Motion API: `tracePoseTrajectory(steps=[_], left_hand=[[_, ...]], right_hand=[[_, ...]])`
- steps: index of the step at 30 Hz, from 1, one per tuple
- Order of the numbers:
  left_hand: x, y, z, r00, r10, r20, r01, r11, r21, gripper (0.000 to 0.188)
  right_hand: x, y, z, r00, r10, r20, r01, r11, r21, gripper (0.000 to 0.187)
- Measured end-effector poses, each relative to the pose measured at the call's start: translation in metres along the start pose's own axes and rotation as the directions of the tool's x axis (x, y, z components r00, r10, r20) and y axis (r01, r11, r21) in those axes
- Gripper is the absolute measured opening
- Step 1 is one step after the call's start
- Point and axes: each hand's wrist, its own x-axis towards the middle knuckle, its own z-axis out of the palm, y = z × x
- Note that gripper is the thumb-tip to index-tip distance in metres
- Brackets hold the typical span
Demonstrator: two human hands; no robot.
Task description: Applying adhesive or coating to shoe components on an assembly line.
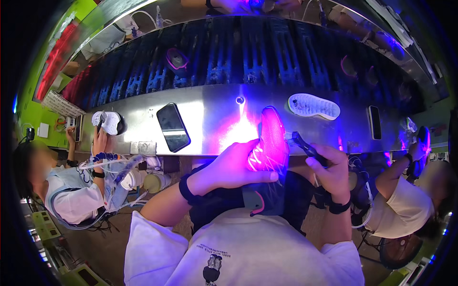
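My left hand (pixel 234 164) is closed around the side of a shoe upper (pixel 274 138), its thumb lying across the laces. Bright pink-violet light falls on the toe, which points away from me; the dark heel opening with a pink edge hangs toward my lap. In my right hand (pixel 330 169) is a black-handled brush (pixel 305 145), its bristle end close to the right side of the toe. I cannot tell whether the bristles touch the upper. A white shoe sole (pixel 314 106) lies on the metal bench beyond the brush.
A small round lamp (pixel 240 100) glows on the metal bench (pixel 210 109). A black phone (pixel 173 127) lies left, another phone (pixel 375 122) right. Behind runs a dark slatted conveyor (pixel 234 52) carrying a shoe part (pixel 177 58). Co-workers sit on both sides; the left one handles a white sole (pixel 111 125).
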Motion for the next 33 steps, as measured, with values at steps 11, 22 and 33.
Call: tracePoseTrajectory(steps=[11, 22, 33], left_hand=[[0.018, -0.011, 0.006, 0.945, -0.326, 0.008, 0.317, 0.916, -0.247, 0.057], [-0.008, -0.014, 0.005, 0.943, -0.307, 0.131, 0.318, 0.707, -0.632, 0.043], [-0.020, -0.018, 0.000, 0.978, -0.201, 0.059, 0.193, 0.755, -0.627, 0.047]], right_hand=[[-0.002, 0.019, 0.003, 0.993, 0.062, -0.098, -0.079, 0.981, -0.176, 0.031], [-0.007, 0.007, 0.014, 0.995, -0.021, -0.094, 0.007, 0.988, -0.152, 0.032], [-0.048, -0.015, -0.002, 0.971, 0.093, 0.221, -0.085, 0.995, -0.049, 0.034]])
